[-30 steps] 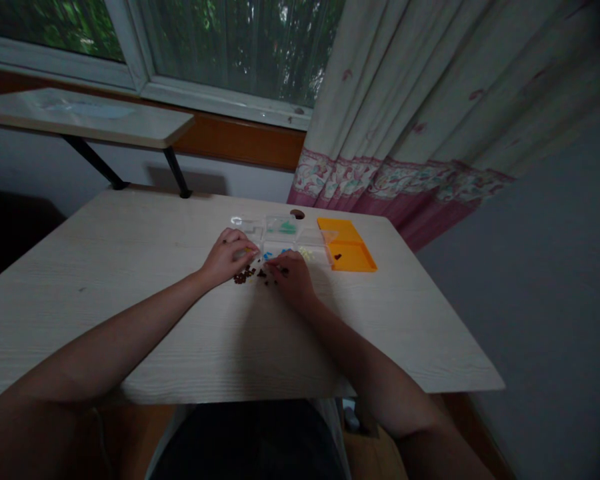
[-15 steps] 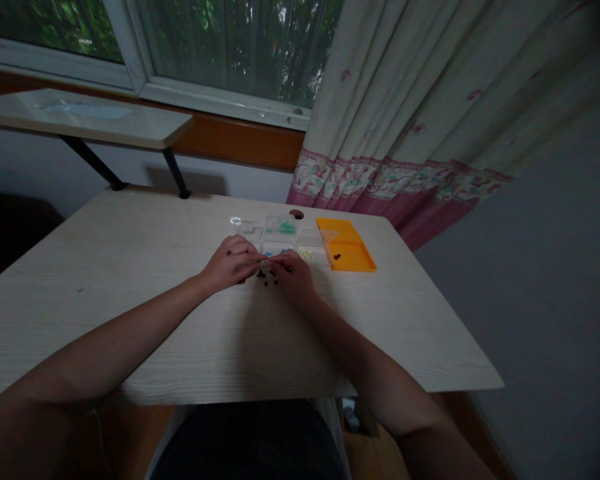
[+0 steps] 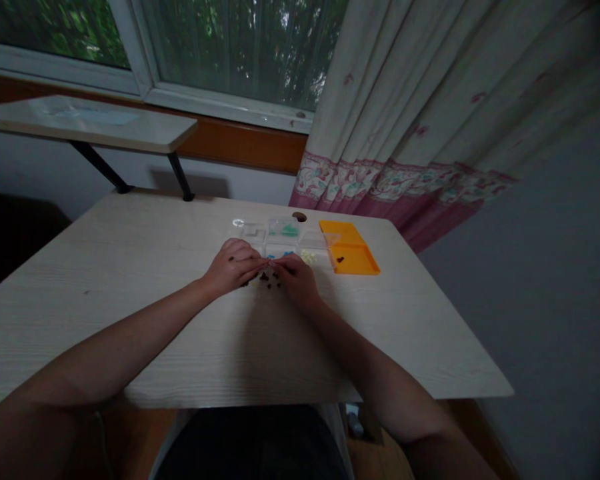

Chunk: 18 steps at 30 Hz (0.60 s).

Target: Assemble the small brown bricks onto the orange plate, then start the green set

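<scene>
My left hand (image 3: 235, 267) and my right hand (image 3: 295, 277) meet at the fingertips over the table, fingers pinched together. Whatever lies between the fingertips is too small to make out. Just below them, several small dark pieces (image 3: 264, 276) are scattered on the tabletop. Behind my hands stand clear plastic boxes with raised lids. One contains green pieces (image 3: 290, 230), another pale yellow pieces (image 3: 307, 256), and a third blue pieces (image 3: 289, 253), partly covered by my fingers. An open orange case (image 3: 360, 260) lies to the right with a dark piece (image 3: 341, 259) in it.
The pale wooden table (image 3: 170, 347) reaches under my forearms. A raised shelf (image 3: 130, 127) on black legs stands at the back left. Beyond the table are a window (image 3: 240, 60) and a long curtain (image 3: 405, 100). A round hole (image 3: 300, 217) pierces the table's back edge.
The whole view has shifted slightly right and down. My fingertips have drawn closer together, and the clear glint seen between them before no longer shows. Boxes and case have stayed in place.
</scene>
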### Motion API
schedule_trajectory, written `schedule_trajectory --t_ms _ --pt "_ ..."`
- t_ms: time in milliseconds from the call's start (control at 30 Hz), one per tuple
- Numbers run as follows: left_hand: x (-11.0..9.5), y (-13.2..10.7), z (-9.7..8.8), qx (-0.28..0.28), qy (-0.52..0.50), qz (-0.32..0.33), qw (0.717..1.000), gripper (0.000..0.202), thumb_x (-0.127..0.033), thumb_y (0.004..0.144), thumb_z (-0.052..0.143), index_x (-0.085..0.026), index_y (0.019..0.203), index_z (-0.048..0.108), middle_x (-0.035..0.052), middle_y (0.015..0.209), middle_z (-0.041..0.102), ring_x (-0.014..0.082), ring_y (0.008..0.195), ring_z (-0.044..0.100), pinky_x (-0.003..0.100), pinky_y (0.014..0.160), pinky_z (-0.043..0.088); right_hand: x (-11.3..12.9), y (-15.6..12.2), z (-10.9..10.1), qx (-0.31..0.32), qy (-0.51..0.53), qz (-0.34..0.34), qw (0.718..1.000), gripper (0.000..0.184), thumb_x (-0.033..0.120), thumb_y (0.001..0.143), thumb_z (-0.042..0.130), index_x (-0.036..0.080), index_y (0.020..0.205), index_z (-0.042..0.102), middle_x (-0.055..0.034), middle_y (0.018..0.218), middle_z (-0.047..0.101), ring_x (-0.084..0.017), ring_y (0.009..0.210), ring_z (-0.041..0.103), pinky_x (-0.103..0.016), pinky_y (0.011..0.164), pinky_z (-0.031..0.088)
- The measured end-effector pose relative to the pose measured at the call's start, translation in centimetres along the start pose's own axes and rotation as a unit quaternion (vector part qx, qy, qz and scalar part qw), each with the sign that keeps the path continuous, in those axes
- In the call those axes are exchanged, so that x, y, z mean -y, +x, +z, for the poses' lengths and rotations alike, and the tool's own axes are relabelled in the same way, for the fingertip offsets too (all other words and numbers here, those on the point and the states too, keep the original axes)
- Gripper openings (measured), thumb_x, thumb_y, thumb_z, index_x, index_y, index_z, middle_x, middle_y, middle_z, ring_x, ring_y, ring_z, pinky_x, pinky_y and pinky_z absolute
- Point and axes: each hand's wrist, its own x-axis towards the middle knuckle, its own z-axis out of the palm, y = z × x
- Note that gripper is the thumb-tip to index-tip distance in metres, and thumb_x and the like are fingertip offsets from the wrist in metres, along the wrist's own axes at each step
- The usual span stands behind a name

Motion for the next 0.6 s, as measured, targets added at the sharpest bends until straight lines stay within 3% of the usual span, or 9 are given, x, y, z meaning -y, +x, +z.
schedule_trajectory --t_ms 333,600 --pt "-0.11 0.01 0.08 0.007 0.033 0.035 0.999 0.020 -0.030 0.092 0.060 -0.027 0.110 0.069 0.0024 0.088 0.071 0.0187 0.085 0.057 0.037 0.081 0.039 0.25 -0.19 -0.18 -0.002 -0.006 0.002 1.000 0.018 0.035 0.087 0.063 0.021 0.082 0.074 -0.0012 0.076 0.062 -0.015 0.075 0.057 -0.027 0.070 0.045" --pt "-0.05 -0.16 0.04 0.023 0.047 0.023 0.998 0.021 -0.031 0.093 0.058 -0.027 0.110 0.070 0.0032 0.089 0.071 0.0197 0.087 0.058 0.038 0.082 0.039 0.46 -0.39 0.10 -0.006 -0.020 -0.017 1.000 0.022 0.038 0.089 0.060 0.023 0.084 0.075 -0.0020 0.077 0.063 -0.015 0.076 0.057 -0.028 0.071 0.045"
